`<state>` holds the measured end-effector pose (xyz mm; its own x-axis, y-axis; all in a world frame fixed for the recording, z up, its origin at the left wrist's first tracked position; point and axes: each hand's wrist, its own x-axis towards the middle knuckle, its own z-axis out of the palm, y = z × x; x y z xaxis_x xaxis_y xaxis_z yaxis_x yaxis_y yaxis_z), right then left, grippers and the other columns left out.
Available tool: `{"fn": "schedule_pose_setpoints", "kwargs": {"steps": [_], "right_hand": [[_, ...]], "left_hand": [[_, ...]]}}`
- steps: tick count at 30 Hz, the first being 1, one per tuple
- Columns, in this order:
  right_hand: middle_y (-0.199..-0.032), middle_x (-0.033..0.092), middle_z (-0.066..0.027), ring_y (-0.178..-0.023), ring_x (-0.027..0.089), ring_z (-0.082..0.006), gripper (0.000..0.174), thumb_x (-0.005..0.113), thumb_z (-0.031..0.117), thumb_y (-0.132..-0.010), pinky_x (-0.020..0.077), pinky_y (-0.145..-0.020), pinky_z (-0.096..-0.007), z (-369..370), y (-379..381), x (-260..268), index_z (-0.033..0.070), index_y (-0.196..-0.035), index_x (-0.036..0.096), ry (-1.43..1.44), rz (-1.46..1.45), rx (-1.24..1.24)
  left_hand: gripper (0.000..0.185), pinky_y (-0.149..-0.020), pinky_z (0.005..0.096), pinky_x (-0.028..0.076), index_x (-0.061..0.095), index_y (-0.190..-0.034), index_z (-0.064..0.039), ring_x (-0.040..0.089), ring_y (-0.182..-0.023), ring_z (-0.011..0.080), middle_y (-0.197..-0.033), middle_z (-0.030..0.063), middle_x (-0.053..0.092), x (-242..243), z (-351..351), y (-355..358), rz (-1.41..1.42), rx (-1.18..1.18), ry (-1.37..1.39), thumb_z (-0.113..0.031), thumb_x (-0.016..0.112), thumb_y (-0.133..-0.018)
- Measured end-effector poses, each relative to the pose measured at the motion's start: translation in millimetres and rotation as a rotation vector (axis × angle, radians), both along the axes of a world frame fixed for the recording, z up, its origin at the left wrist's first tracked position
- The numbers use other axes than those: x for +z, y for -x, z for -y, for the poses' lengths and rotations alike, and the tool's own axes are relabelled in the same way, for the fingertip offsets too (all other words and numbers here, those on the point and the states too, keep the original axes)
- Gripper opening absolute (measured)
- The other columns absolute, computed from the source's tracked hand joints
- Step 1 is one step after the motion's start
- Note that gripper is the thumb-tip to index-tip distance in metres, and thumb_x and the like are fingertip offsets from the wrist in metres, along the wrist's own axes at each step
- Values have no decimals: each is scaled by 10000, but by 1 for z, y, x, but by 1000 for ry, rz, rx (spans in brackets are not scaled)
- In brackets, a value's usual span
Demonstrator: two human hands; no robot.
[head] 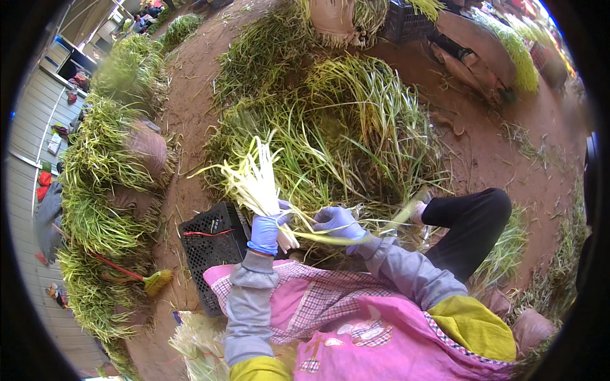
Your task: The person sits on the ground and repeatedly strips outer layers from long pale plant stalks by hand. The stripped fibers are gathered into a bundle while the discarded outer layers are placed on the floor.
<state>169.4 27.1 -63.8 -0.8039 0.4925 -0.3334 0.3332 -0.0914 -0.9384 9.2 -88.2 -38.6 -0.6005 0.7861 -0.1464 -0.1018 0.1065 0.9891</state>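
My left hand [266, 232], in a blue-violet glove, is closed around a bunch of pale, leafy vegetable stalks [257, 183]. The leafy tops fan up and to the left, and the cut white ends stick out below the fist. Just to the right, my gloved right hand [339, 223] pinches a few loose yellow-green leaves [303, 234], which trail across toward the bunch. Beyond both hands rises a large heap of long green leaves and stalks [295, 138]. I wear a pink apron [343, 343] over my lap.
A black plastic crate [202, 274] with a red tie [208, 233] on it stands at my left. Tied pale bundles [200, 340] lie below it. Green bundles [102, 209] line the left wall, near a red-handled broom [157, 282]. My bent leg [464, 228] is at the right.
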Motion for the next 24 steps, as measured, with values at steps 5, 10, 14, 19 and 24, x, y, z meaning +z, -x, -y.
{"fn": "schedule_pose_setpoints", "kwargs": {"steps": [5, 10, 14, 19, 24], "right_hand": [[-642, 600, -29, -548, 532, -77, 170, 688, 169, -732, 439, -500, -235, -5, -1, -2, 19, -746, 610, 267, 65, -33], [-593, 581, -19, -510, 528, -76, 176, 669, 188, -731, 430, -467, -224, -5, -4, -6, 27, -748, 602, 256, 51, 41], [-870, 612, -54, -691, 571, -92, 351, 671, 279, -773, 462, -599, -220, 2, 5, -5, 30, -1000, 574, 533, -46, 45], [-950, 600, -19, -814, 550, -85, 375, 547, 222, -880, 446, -732, -212, -2, 40, -3, -4, -1175, 501, 599, -469, -135], [-784, 621, -71, -678, 583, -125, 167, 512, 158, -890, 485, -635, -261, -17, 35, -11, 4, -921, 569, -126, -253, -130]], "left_hand": [[210, -754, 264, 478, 594, -875, 7, 592, -840, 177, -883, 96, 623, 1, -11, -9, 74, 12, -26, 54, 683, -691], [200, -738, 265, 487, 580, -881, 34, 591, -821, 184, -881, 92, 614, 3, -18, -17, 88, 61, -9, 100, 642, -702], [173, -642, 231, 473, 599, -849, 27, 572, -696, 113, -759, 40, 615, -1, -21, -21, -48, 204, -11, 39, 689, -702], [265, -672, 233, 476, 577, -943, 24, 580, -765, 127, -851, 52, 612, -9, -25, -27, -12, 160, -7, 22, 696, -707], [329, -672, 236, 478, 568, -985, 25, 561, -746, 130, -848, 52, 601, -2, -25, -14, 42, 245, 26, 18, 718, -691]]}}
